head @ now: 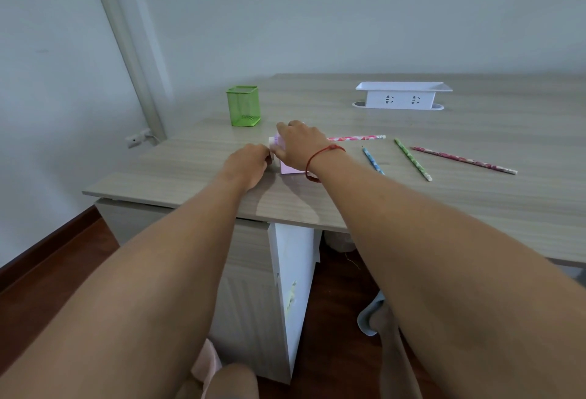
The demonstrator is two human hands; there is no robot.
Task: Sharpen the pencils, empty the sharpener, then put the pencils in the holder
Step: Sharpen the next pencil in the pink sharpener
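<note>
Right hand [299, 145] pins the pink sharpener [290, 169] while left hand [250, 164] pinches its 9 o'clock end; holding it steady looks key.

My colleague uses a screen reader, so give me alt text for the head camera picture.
Two bare hands hold a pink sharpener on a wooden desk, the right hand gripping its top and the left hand pinching its white end. Four patterned pencils lie to its right; a green mesh holder stands behind.
</note>
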